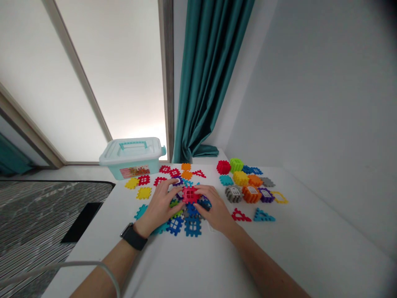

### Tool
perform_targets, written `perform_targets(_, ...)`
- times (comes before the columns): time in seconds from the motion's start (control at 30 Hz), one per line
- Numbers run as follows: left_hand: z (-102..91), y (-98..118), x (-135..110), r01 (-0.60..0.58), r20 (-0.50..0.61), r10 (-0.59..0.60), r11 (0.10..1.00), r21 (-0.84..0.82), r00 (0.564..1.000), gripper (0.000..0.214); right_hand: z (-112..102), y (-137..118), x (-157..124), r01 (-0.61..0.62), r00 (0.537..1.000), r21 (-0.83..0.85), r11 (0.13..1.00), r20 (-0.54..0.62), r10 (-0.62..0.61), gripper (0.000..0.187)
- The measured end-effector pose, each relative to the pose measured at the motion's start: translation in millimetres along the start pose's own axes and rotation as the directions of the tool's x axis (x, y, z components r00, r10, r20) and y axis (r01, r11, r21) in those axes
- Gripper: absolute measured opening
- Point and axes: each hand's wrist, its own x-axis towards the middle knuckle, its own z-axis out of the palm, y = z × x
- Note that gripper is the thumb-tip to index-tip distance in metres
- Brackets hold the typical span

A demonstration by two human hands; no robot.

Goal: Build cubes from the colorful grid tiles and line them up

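A red square interlocking tile with a window grid [190,194] is held between my two hands, above a spread of loose tiles. My left hand [161,203] has its thumb and a finger at the tile's left edge. On the other side, the fingers and thumb of my right hand [214,208] grip the right edge. Beneath and in front lie blue window tiles [192,227], a darker blue tile [175,225] and a green tile [176,210], partly covered by my hands. A turquoise tile [141,211] lies beside my left wrist.
Several stacks of tiles, among them grey [233,193], orange [251,193] and yellow [240,178], stand at the right. Red [240,215] and blue triangles [263,215] lie before them. A lidded turquoise box [135,159] is at the back left. A pale cable [93,263] crosses the lower left.
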Motion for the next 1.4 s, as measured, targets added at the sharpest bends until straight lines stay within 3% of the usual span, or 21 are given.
perform_targets(0.33,4.8,-11,-3,0.030,-0.029,-0.032,0.997,-0.069,0.999,0.034,-3,4,-3,-0.001,1.000,-0.074,0.997,-0.004,0.001,0.040)
perform_targets(0.6,3.2,-4,-1,0.106,0.076,-0.093,0.973,-0.203,0.993,0.032,-8,10,0,0.112,0.994,-0.121,0.986,0.002,-0.112,0.026)
perform_targets(0.7,1.7,0,0,0.143,0.141,-0.110,0.957,-0.253,0.984,0.017,-8,9,0,0.123,0.992,-0.136,0.983,-0.001,-0.124,0.017)
perform_targets(1.0,-0.7,6,5,0.271,0.153,-0.226,0.861,-0.430,0.962,0.016,0,0,0,-0.033,0.999,0.005,0.999,-0.025,0.033,0.005)
perform_targets(1.07,-0.3,7,6,0.303,0.167,-0.254,0.826,-0.474,0.953,0.017,0,-1,-1,-0.063,0.998,0.022,0.998,-0.030,0.063,0.011)
perform_targets(1.2,1.3,8,7,0.364,0.204,-0.301,0.764,-0.533,0.932,0.022,-2,-3,-2,-0.112,0.994,0.010,0.994,0.007,0.112,0.041)
perform_targets(1.4,1.7,8,7,0.403,0.236,-0.327,0.732,-0.548,0.915,0.030,-5,-4,-2,-0.030,0.997,-0.038,0.999,0.076,0.033,0.055)
